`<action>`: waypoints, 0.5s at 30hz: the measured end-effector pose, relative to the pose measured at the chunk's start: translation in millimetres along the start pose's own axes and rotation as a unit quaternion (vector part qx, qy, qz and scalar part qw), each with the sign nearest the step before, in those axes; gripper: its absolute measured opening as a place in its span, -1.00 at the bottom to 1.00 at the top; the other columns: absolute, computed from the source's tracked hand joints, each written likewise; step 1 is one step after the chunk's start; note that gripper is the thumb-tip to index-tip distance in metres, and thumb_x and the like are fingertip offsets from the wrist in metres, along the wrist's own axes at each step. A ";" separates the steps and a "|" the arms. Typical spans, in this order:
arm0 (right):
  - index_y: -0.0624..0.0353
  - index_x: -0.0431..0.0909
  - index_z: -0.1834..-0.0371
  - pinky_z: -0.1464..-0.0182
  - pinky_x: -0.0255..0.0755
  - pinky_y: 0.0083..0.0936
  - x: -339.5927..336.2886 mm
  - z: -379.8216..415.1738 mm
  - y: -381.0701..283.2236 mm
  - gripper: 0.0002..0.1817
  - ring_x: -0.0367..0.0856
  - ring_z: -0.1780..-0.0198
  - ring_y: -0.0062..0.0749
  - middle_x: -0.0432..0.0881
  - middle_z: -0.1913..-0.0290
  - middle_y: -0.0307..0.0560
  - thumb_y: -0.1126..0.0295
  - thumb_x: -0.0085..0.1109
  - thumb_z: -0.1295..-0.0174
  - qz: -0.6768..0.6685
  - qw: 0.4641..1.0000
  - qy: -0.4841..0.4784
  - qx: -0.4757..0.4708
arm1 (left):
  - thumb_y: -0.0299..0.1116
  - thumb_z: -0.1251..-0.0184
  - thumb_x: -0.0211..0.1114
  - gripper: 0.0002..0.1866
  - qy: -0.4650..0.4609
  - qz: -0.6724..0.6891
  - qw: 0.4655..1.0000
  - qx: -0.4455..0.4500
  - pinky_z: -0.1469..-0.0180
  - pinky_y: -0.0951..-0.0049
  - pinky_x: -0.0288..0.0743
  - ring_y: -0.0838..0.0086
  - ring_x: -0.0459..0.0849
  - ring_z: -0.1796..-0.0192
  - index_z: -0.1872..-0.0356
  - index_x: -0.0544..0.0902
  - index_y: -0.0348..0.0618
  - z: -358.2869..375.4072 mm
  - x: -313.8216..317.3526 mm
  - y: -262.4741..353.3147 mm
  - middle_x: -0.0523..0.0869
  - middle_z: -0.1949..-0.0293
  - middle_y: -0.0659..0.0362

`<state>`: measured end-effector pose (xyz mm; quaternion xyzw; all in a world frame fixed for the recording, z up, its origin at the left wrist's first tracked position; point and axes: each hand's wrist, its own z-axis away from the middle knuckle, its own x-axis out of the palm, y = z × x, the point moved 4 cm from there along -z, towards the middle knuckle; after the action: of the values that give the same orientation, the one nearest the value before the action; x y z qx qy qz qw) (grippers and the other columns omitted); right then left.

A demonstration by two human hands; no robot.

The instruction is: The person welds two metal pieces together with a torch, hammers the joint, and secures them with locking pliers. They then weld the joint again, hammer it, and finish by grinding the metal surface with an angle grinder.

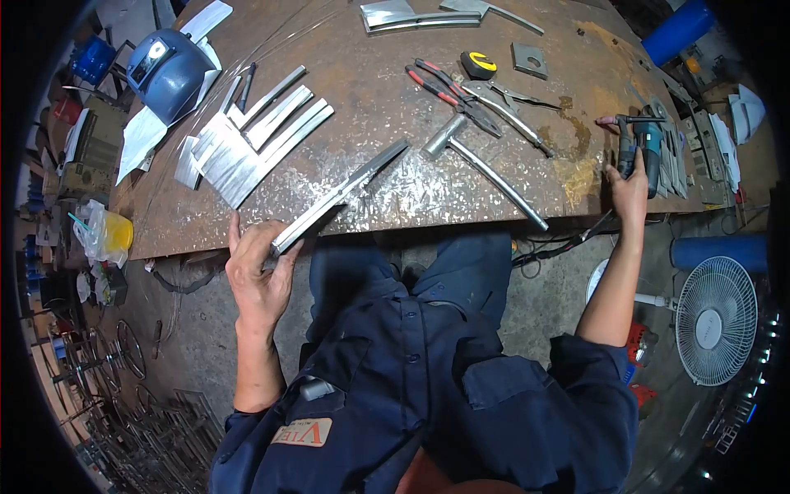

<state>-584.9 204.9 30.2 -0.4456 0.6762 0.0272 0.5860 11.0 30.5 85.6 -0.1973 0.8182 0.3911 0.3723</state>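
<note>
My left hand [262, 262] is closed around the near end of a long, narrow steel piece [341, 193], pinched between thumb and fingers. That piece slants up and away over the table's front edge. At the right end of the table, my right hand [629, 191] has its fingers around the black handle of a welding torch [626, 148] with a pink nozzle. A teal angle grinder [650, 152] lies right beside it. Between my hands lie a metal hammer [490, 177], red-handled pliers [453, 95] and locking pliers [514, 115].
The rusty steel table [362, 99] also bears a welding helmet [171, 74], a stack of steel pieces [239, 160], a tape measure [478, 65] and a square plate with a hole [529, 61]. A fan [714, 321] stands low on the right; a yellow drink bag [118, 232] is left.
</note>
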 end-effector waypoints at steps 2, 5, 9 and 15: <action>0.42 0.30 -0.62 -0.32 0.54 -0.22 4.1 -18.3 22.6 -0.10 0.78 -0.22 0.03 0.71 -0.25 0.44 0.40 0.52 -0.23 -0.078 0.995 -0.046 0.029 | -0.46 -0.20 0.58 -0.76 -0.004 -0.001 1.000 -0.003 -0.65 -0.16 0.17 0.21 0.81 0.16 0.11 0.81 -0.23 0.5 -0.8 0.4 0.82 0.22 0.07; 0.33 0.37 -0.61 -0.33 0.52 -0.13 12.1 -23.5 30.1 -0.16 0.73 -0.20 0.16 0.72 -0.21 0.39 0.35 0.49 -0.26 0.068 0.998 0.002 -0.006 | -0.55 -0.24 0.55 -0.76 -0.014 0.001 1.000 -0.020 -0.66 -0.19 0.20 0.21 0.81 0.15 0.07 0.78 -0.33 -0.5 1.0 -6.5 0.82 0.22 0.04; 0.12 0.47 -0.57 -0.38 0.44 0.02 12.5 3.3 -17.1 -0.26 0.54 -0.35 0.27 0.57 -0.36 0.36 0.26 0.45 -0.30 0.261 0.965 0.021 0.004 | -0.46 -0.27 0.57 -0.72 0.008 0.045 0.997 -0.063 -0.60 -0.08 0.31 0.14 0.78 0.23 0.03 0.77 -0.31 -5.9 6.4 -20.0 0.81 0.29 0.00; 0.27 0.60 -0.38 -0.51 0.31 0.09 32.5 58.6 -102.9 -0.42 0.48 -0.44 0.30 0.52 -0.43 0.39 0.22 0.39 -0.35 0.134 0.976 0.099 -0.143 | -0.47 -0.27 0.57 -0.74 0.022 0.113 0.986 -0.124 -0.57 0.02 0.39 0.10 0.87 0.08 0.05 0.79 -0.30 -11.4 9.5 -36.8 0.87 0.22 -0.05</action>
<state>-471.9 157.3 35.4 -0.4310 0.7731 0.1580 0.4376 22.3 -1.5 65.0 -0.1569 0.7886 0.5245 0.2800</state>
